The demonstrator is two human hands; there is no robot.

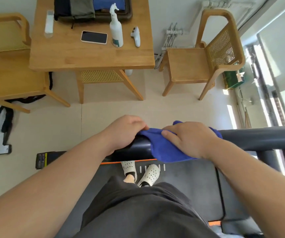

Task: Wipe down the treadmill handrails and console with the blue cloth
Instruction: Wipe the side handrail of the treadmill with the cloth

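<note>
The blue cloth (165,148) is draped over the dark treadmill handrail (258,138), which runs across in front of me. My right hand (189,138) lies flat on top of the cloth and presses it onto the bar. My left hand (126,131) sits at the cloth's left end, its fingers curled over the bar and pinching the cloth's edge. The rail under both hands is hidden. Below it lies the black treadmill belt (189,179), where my feet in white perforated clogs (148,174) stand. No console is distinguishable.
A wooden table (90,55) stands beyond the rail, carrying a white spray bottle (116,30), a phone (94,37), a white controller (136,36) and a tray of folded cloths (93,9). Wooden chairs stand at the left (9,74) and right (205,62). A window wall is at right.
</note>
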